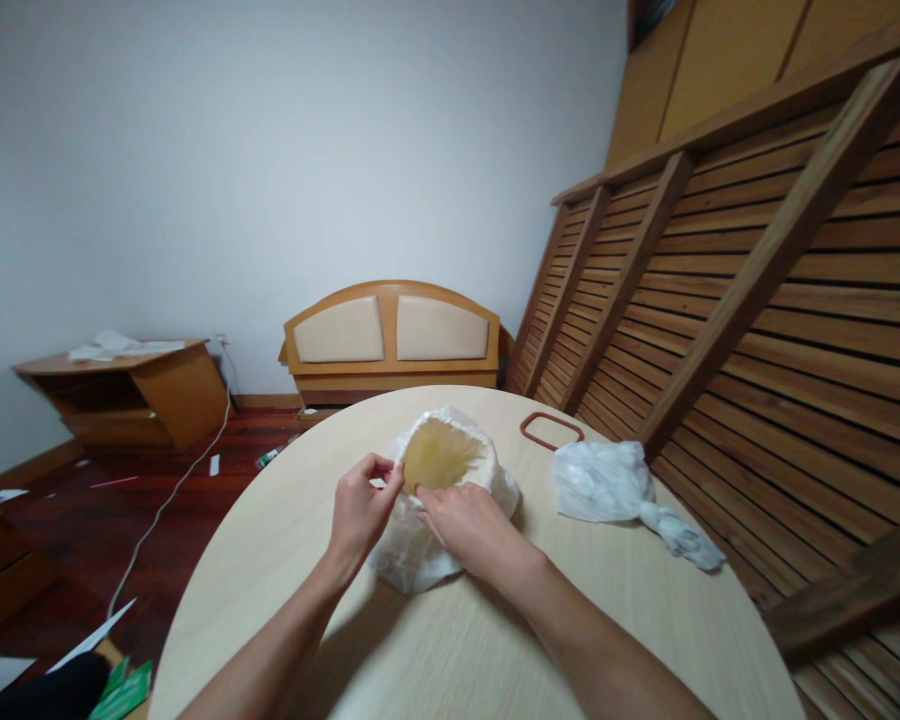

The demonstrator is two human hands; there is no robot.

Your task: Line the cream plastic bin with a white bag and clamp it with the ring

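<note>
A white woven-looking plastic bag [414, 557] stands on the round table, its mouth wide and facing up. Inside it shows a yellowish surface [441, 448]; whether this is a lining or contents I cannot tell. My left hand [361, 508] is closed on the left side of the bag's rim, thumb and forefinger pinched together. At the front of the mouth, my right hand [469, 520] grips the rim, its fingers bent over the edge and partly hidden.
The pale round table [270, 560] carries a brown rounded frame [551, 418] and a knotted white plastic bag [604, 482] at the right. A slatted wooden panel [720, 300] leans close to the table's right edge. A cable [166, 505] trails over the floor at left.
</note>
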